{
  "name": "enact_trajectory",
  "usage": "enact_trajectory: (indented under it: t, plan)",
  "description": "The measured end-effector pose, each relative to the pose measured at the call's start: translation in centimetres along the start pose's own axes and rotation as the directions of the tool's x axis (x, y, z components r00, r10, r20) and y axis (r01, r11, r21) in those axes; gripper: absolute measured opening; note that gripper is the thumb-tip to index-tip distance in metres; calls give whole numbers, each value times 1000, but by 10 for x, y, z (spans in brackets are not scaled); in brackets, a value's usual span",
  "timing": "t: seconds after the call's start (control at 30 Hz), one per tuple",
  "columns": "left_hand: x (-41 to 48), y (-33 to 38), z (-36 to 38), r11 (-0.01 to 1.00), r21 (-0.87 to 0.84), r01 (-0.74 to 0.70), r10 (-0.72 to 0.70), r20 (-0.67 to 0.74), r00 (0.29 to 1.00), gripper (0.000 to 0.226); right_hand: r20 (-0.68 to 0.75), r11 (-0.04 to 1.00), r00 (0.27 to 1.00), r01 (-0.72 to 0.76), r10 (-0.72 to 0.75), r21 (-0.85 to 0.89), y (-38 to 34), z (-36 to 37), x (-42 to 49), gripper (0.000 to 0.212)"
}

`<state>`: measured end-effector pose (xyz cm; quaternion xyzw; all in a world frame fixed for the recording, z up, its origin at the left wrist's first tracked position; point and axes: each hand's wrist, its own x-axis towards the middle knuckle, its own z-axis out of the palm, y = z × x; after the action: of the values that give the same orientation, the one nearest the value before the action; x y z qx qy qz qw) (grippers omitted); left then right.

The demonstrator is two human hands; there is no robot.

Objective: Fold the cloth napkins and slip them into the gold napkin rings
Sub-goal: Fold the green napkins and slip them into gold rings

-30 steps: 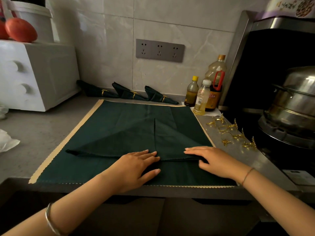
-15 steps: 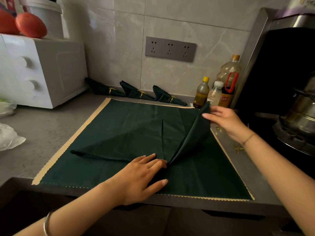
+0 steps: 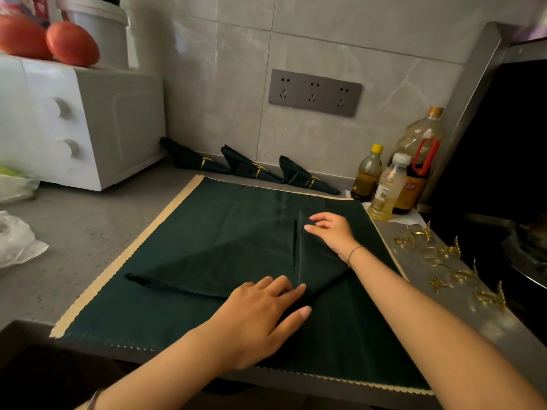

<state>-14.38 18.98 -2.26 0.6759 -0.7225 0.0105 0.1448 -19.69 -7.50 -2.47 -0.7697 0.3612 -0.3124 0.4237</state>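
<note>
A dark green napkin [image 3: 236, 261] lies partly folded on a larger green cloth with a beige edge [image 3: 177, 327]. My left hand [image 3: 260, 315] presses flat on the fold's lower point. My right hand [image 3: 331, 232] pinches the napkin's right corner, folded over onto the centre line at the top. The left corner still sticks out flat at the left. Several loose gold napkin rings [image 3: 444, 261] lie on the counter to the right. Three folded napkins in gold rings [image 3: 254, 168] rest against the back wall.
Oil bottles [image 3: 384, 187] stand at the back right, next to a stove with a metal pot [image 3: 529, 247]. A white oven [image 3: 83, 119] with tomatoes on top sits at the left, and a plastic bag [image 3: 14, 241] lies below it. The counter's front edge is close.
My right hand lifted the napkin's right corner off the cloth and swung it over to the centre line. My left hand stayed pressing on the lower point.
</note>
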Motion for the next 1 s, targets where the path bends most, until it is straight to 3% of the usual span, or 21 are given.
enact_trajectory:
  t: [0.23,0.37,0.5,0.63,0.77,0.9,1.0]
  plan:
    - [-4,-4,9,999,-32,37,-33,113,993,64,35,987,998,63,-58,-145,5,8,7,28]
    - [-5,-1,13,995,-69,66,-51,202,978,69,53,924,980,199,-192,-326,-6,-5,-7,28]
    - [-5,-1,13,996,-64,68,-53,205,977,73,160,916,950,302,-267,-263,-20,-24,-62,33]
    - [-5,4,13,996,-35,79,-71,184,980,76,427,823,879,397,-213,-405,-14,-37,-127,42]
    - [-5,9,14,995,-13,98,-94,181,979,85,589,738,799,471,-124,-484,-12,-44,-159,47]
    - [-4,10,14,994,-18,106,-101,181,978,91,667,659,744,520,-38,-543,-5,-49,-160,49]
    - [-4,12,13,995,-17,101,-96,192,977,90,646,651,763,488,4,-581,4,-58,-149,50]
